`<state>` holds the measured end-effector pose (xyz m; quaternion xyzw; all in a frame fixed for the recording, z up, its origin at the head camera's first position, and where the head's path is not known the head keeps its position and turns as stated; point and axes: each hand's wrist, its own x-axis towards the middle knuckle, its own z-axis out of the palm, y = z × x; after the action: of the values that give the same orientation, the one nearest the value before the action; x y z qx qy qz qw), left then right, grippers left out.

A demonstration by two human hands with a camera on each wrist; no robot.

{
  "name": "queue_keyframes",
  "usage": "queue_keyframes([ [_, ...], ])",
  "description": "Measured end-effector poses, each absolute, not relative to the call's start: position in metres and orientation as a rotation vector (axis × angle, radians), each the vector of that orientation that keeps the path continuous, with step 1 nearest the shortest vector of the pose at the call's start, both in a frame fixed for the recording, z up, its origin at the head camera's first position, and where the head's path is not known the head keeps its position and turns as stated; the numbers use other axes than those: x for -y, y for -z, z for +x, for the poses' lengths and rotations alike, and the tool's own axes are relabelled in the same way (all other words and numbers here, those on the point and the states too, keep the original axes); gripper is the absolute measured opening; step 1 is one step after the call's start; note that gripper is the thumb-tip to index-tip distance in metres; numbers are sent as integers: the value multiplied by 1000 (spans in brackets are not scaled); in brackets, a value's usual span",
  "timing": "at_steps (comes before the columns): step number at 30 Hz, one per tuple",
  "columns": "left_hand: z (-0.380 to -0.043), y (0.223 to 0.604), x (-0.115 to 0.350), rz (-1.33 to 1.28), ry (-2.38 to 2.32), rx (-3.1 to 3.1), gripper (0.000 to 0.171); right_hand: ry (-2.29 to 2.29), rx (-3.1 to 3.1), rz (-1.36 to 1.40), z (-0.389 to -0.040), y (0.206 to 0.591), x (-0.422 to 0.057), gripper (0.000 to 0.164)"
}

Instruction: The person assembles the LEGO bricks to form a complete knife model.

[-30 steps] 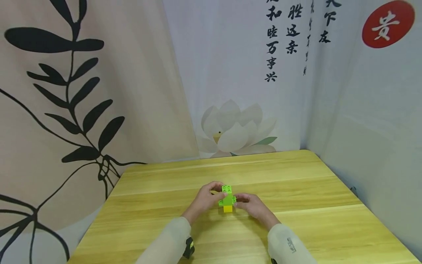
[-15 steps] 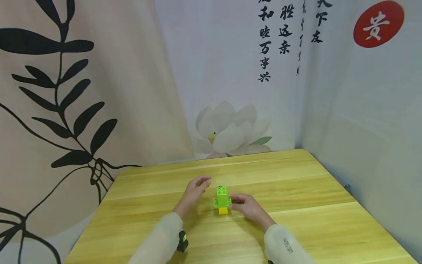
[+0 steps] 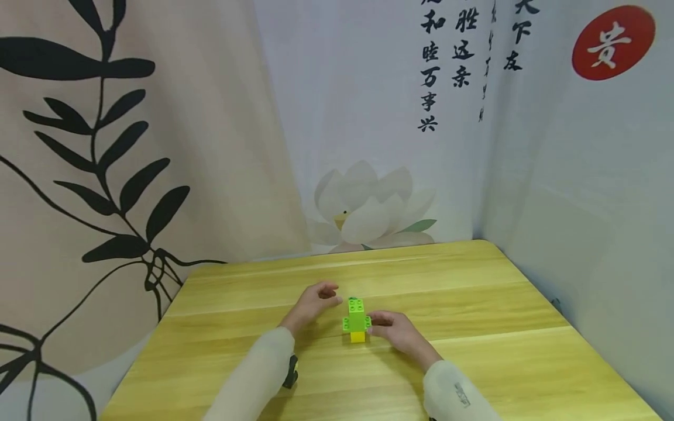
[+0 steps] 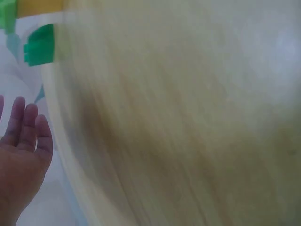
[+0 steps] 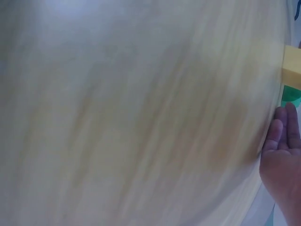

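A small figure of toy building bricks [image 3: 357,318] stands upright on the wooden table, with lime-green bricks stacked over a yellow brick [image 3: 357,337] and a studded green brick jutting out on each side. My right hand [image 3: 400,333] holds the jutting brick on its right side between thumb and fingers. Apart from the figure on the left, my left hand [image 3: 313,305] hovers with relaxed fingers and nothing in them. In the left wrist view a darker green brick [image 4: 40,45] shows beside the yellow one. The right wrist view has the yellow brick and my right fingers [image 5: 292,127] at its edge.
The wooden table [image 3: 474,374] reaches back to a cloth backdrop [image 3: 237,146] printed with a plant, a lotus and writing. A dark wrist device [image 3: 291,372] sits under the left sleeve.
My left hand has let go of the figure's upper part and moved off to the left; its fingers have shifted slightly since. My right hand stays at the figure's right side.
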<state>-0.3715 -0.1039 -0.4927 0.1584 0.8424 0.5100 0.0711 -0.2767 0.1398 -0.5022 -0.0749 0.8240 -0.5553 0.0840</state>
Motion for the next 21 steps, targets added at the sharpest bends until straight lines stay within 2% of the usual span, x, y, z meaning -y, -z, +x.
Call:
queue_keyframes([
  [14,-383,504,93,486,-1374,-2509,47,1697,-2421,-228,-280,506,-141,42],
  [21,-385,504,89,489,-1334,-2508,43,1723,-2391,-207,-279,504,-142,43],
])
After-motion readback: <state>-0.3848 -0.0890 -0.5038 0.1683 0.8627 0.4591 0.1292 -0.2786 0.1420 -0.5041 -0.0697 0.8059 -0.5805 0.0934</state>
